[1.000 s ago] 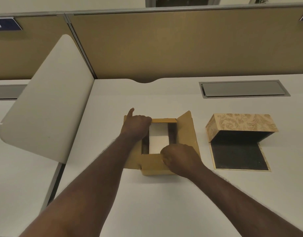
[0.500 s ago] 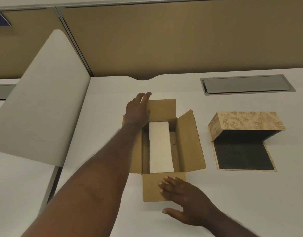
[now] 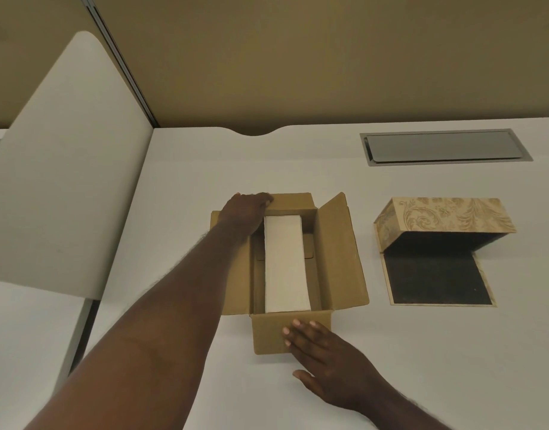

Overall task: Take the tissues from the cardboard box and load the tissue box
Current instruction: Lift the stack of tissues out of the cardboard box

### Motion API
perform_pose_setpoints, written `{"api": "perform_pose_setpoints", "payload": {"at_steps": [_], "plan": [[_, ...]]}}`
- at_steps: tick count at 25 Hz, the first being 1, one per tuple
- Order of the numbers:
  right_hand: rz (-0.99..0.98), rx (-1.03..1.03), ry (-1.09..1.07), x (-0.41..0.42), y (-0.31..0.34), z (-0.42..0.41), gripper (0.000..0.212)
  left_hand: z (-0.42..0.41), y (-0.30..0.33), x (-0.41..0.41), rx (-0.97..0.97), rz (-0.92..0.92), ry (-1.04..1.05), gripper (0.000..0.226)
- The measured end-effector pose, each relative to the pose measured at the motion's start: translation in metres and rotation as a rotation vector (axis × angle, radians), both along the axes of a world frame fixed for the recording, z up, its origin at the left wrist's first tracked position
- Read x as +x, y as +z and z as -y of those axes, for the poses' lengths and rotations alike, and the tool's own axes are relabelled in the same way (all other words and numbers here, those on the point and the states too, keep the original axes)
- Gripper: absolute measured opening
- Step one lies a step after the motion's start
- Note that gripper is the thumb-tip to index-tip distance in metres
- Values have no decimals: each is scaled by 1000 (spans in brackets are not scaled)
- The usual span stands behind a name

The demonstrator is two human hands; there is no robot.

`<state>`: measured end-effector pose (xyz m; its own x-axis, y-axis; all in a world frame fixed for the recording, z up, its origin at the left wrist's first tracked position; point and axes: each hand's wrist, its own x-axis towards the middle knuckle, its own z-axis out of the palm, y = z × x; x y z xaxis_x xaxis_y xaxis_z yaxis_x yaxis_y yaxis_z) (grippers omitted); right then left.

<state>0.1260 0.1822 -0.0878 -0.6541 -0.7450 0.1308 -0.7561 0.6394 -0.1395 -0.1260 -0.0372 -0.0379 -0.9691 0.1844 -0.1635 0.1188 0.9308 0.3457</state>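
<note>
Cardboard box (image 3: pixel 338 259) sits mid-desk (image 3: pixel 205 169), all four flaps folded out flat or near flat. Tissues (image 3: pixel 285 265) are inside it: one white rectangular stack lying lengthwise along the box floor, closer to the left wall, with bare cardboard showing on its right.

Left hand (image 3: pixel 246 212) reaches over the left flap, palm down, fingers resting on the far-left corner of the box where the far flap begins. Its grip is not closed on anything, just a flat hand pressing on cardboard. The wrist overlaps the far-left corner of the tissue stack from this angle (cannot tell if it actually touches it).

Right hand (image 3: pixel 325 358) lies palm down, fingers spread, fingertips on the near flap and the thumb and heel on the desk beside it. Grip open, holding nothing.

Tissue box (image 3: pixel 443 217) stands to the right of the cardboard box, apart from it. It has a tan floral pattern, with its body tipped up at the far side and its dark-lined base panel lying flat on the desk toward the person. The interior looks dark, and no tissues are visible in it.

Grey recessed cable hatch (image 3: pixel 445 147) sits in the desk behind the tissue box. White divider panel (image 3: pixel 65 181) stands at left.
</note>
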Motion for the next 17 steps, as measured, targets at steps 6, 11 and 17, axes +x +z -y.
{"api": "perform_pose_setpoints", "payload": {"at_steps": [6,11,17], "plan": [[21,-253,-143,6,23,12,40,-5,15,6,-32,-86,-70,41],[334,-534,-698,-33,79,50,39,-26,34,52,395,-273,142,49],[652,-232,-881,-76,108,49,56,-30,21,111,389,-37,179,56]]}}
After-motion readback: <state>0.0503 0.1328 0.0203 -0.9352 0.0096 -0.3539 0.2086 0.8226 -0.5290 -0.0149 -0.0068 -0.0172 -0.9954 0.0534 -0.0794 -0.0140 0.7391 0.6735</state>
